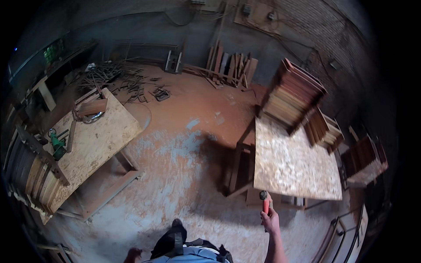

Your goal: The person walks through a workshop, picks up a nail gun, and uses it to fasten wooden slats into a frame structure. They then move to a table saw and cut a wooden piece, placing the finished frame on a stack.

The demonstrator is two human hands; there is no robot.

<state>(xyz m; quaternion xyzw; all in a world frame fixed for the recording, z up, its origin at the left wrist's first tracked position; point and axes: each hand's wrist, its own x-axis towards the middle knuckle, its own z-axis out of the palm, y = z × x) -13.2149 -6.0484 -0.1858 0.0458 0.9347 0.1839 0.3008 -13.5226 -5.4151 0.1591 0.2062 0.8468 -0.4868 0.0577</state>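
My right hand (pixel 270 220) is wrapped round a red-bodied hand tool (pixel 265 206) with a round dark head; its exact kind is hard to make out. The tool's head points forward, close to the near edge of a light, mottled worktable (pixel 296 160) on the right. Low at the bottom edge, my left hand (pixel 134 254) hangs beside my body in shadow, and its fingers are too dark to read. Nothing can be made out in it. On the right table's far part stands a tall stack of reddish-brown wooden pieces (pixel 289 98), with a smaller wooden stack (pixel 323 129) beside it.
Another wooden worktable (pixel 112 127) at left carries a green power tool (pixel 57 143) and a row of curved wooden pieces (pixel 41 182). Metal clamps (pixel 136 90) lie on the dusty floor. Boards (pixel 232 68) lean against the back wall. A metal frame (pixel 340 234) stands lower right.
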